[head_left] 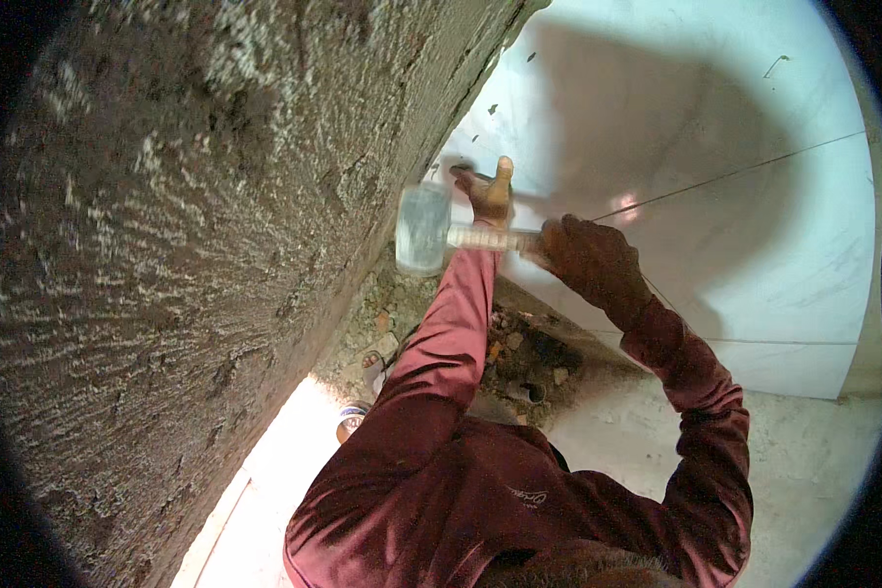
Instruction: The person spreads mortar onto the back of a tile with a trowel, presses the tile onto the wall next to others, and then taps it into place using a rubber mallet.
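Observation:
My right hand [598, 263] is closed around the handle of a mallet [424, 229]. The mallet's pale, thick head is blurred, and its light shaft crosses over my left wrist. Beyond it, my left hand [492, 196] reaches forward with the thumb sticking out and the fingers stretched toward the rough wall. That hand lies at the edge of large white marble-look tiles [657, 127], next to the wall; whether the palm presses on a tile cannot be made out. Thin dark joints run between the tiles, and a broad shadow falls over them.
A rough grey-brown cement wall [196, 225] fills the left side. Rubble and broken bits [505, 343] lie below the tile edge, with a small dark cup-like thing [531, 393] among them. A foot in a sandal [372, 363] and a round can [352, 421] are near the wall's base.

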`<action>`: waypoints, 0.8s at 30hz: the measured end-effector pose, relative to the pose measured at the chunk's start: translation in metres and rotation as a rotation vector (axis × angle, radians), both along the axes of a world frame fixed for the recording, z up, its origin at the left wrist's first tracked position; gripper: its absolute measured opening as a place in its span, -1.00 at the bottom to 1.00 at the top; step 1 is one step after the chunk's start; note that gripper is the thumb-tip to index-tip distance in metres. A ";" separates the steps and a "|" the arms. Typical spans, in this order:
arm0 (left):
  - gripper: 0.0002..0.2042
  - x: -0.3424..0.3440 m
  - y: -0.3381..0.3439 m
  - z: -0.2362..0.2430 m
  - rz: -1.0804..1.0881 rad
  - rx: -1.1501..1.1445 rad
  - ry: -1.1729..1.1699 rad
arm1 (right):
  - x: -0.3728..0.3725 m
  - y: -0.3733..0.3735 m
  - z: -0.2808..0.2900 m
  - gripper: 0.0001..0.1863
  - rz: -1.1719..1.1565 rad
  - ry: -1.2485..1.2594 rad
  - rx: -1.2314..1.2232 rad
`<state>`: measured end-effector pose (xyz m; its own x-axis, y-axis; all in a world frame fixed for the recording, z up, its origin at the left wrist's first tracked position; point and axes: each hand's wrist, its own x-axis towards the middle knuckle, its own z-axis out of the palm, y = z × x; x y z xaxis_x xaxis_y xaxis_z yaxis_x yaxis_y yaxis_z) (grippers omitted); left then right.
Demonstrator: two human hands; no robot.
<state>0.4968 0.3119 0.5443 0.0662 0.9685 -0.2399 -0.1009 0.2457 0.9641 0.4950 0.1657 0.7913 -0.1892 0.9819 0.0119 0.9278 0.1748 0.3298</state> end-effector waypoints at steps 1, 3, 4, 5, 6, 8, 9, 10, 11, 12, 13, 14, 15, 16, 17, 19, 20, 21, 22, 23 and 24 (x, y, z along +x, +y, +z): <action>0.33 0.006 -0.015 0.015 -0.007 -0.084 -0.114 | 0.008 -0.006 0.004 -0.63 0.142 -0.088 -0.003; 0.23 0.003 -0.006 0.026 -0.017 -0.082 -0.005 | 0.050 0.005 -0.009 -0.67 0.159 -0.056 -0.028; 0.23 -0.003 -0.006 0.024 -0.012 -0.084 0.000 | 0.049 0.020 -0.001 -0.68 -0.018 -0.027 -0.075; 0.12 -0.006 -0.007 0.024 -0.042 -0.076 -0.047 | 0.044 0.031 0.008 -0.68 -0.193 -0.003 -0.122; 0.01 -0.008 -0.006 0.027 -0.072 -0.062 -0.094 | 0.027 0.023 -0.003 -0.64 -0.180 -0.041 -0.066; -0.08 -0.002 -0.011 0.033 -0.062 -0.040 -0.255 | 0.014 0.008 -0.012 -0.63 -0.114 -0.031 0.027; -0.01 0.001 -0.014 0.034 -0.044 0.007 -0.186 | 0.021 0.001 -0.011 -0.67 -0.060 0.022 0.062; 0.08 0.002 -0.021 0.032 -0.030 0.048 -0.111 | 0.027 -0.005 -0.010 -0.67 -0.075 0.022 0.053; 0.10 0.007 -0.022 0.027 0.072 0.075 -0.150 | 0.029 -0.003 -0.005 -0.67 -0.091 -0.084 -0.097; 0.09 0.004 -0.009 0.009 0.141 0.016 0.045 | 0.025 0.008 0.003 -0.67 -0.083 -0.190 -0.230; 0.07 0.005 0.003 -0.001 0.194 -0.059 0.213 | 0.042 0.013 -0.007 -0.68 0.127 -0.197 0.013; 0.09 -0.018 0.028 -0.025 0.151 0.126 -0.174 | 0.017 0.032 -0.002 -0.64 0.099 -0.176 0.083; 0.12 -0.006 0.010 -0.012 0.046 0.120 -0.313 | 0.019 0.025 -0.003 -0.60 -0.011 -0.196 0.101; 0.14 0.002 -0.001 0.003 -0.053 0.107 -0.452 | 0.012 0.012 -0.002 -0.64 -0.169 -0.093 -0.035; 0.18 -0.007 -0.006 0.005 -0.082 0.072 -0.272 | -0.001 0.003 -0.002 -0.65 -0.309 0.046 -0.160; 0.38 -0.005 -0.022 0.036 -0.126 -0.010 -0.164 | 0.017 -0.017 -0.008 -0.64 -0.283 0.081 -0.192; 0.36 -0.010 -0.017 0.036 -0.069 -0.075 -0.113 | 0.012 -0.010 -0.008 -0.66 -0.148 -0.004 -0.096; 0.34 -0.013 -0.014 0.036 -0.016 -0.143 -0.064 | 0.013 -0.002 -0.001 -0.69 -0.082 -0.082 -0.151; 0.27 -0.022 -0.007 0.032 -0.050 -0.043 0.025 | 0.015 0.007 0.008 -0.71 -0.013 -0.157 -0.202; 0.19 -0.015 -0.002 0.028 -0.101 0.005 -0.163 | 0.050 0.017 -0.009 -0.73 0.064 -0.093 0.000; 0.12 -0.004 -0.020 0.042 -0.190 -0.136 -0.250 | 0.071 0.000 -0.023 -0.73 0.016 -0.183 0.026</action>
